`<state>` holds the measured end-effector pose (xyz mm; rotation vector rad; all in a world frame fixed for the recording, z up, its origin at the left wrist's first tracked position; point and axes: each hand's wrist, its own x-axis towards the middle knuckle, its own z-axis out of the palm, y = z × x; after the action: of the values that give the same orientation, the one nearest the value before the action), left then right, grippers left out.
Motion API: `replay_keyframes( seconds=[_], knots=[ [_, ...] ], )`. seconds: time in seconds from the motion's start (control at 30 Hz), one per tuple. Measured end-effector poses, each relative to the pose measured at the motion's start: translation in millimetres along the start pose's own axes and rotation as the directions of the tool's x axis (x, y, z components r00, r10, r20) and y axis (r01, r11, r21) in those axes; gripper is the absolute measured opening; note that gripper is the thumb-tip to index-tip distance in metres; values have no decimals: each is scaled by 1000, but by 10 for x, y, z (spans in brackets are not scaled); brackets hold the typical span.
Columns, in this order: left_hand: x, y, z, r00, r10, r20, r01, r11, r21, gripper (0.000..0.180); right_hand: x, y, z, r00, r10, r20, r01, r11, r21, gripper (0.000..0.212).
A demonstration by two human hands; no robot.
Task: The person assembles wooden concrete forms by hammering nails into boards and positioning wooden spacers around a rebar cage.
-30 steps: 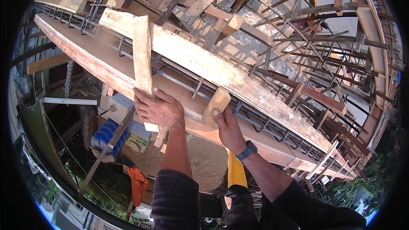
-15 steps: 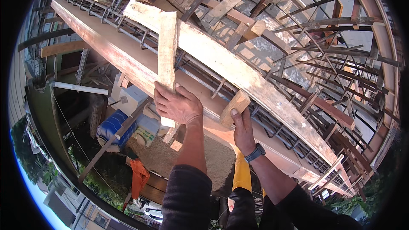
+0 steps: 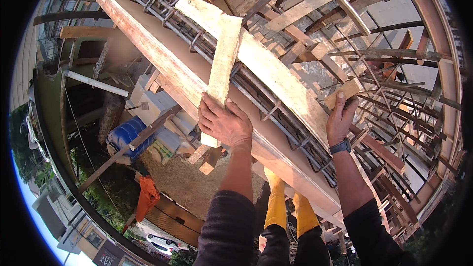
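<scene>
A pale wooden batten (image 3: 224,64) lies across the top of a beam form. My left hand (image 3: 225,122) grips its near part, fingers on one side and thumb on the other. My right hand (image 3: 341,120), with a watch on the wrist, is closed on a short wood block (image 3: 345,93) out past the form's far board (image 3: 276,81). Between the far board and the near board (image 3: 148,56) runs a cage of steel rebar (image 3: 266,111). The batten's far end rests on the far board, and its near end overhangs the near board.
Below left, a drop shows sandy ground (image 3: 182,182), a blue wrapped bundle (image 3: 129,135) and an orange cloth (image 3: 147,194). My yellow boots (image 3: 276,199) stand beside the form. To the right spreads a lattice of timbers and rods (image 3: 394,103).
My right hand has carried the wood block from above the near board across to beyond the far board. My left hand still holds the batten. The view has shifted.
</scene>
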<state>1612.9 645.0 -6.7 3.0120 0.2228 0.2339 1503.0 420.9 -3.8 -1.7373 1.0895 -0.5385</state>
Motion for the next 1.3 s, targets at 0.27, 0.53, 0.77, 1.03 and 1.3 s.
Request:
replay_keyframes(
  seconds=[0.27,0.53,0.77,1.03,1.3],
  knots=[
    [-28,22,-1,1000,-3,-2,3,1000,-29,66,-88,189,-160,996,83,-17,-79,845,-529,68],
    [-4,1,-40,1000,12,11,-11,997,-75,65,-45,3,-86,981,192,18,-149,813,-563,64],
    [142,-325,-302,937,291,194,-254,947,-196,68,-39,120,-109,995,103,-7,-89,821,-564,69],
    [335,-393,-460,881,374,290,-312,920,-238,78,-33,165,-132,992,119,37,-79,826,-558,73],
    [485,-215,-398,891,383,245,-291,894,-340,64,-51,130,-104,992,116,58,-63,821,-567,75]
  ],
)
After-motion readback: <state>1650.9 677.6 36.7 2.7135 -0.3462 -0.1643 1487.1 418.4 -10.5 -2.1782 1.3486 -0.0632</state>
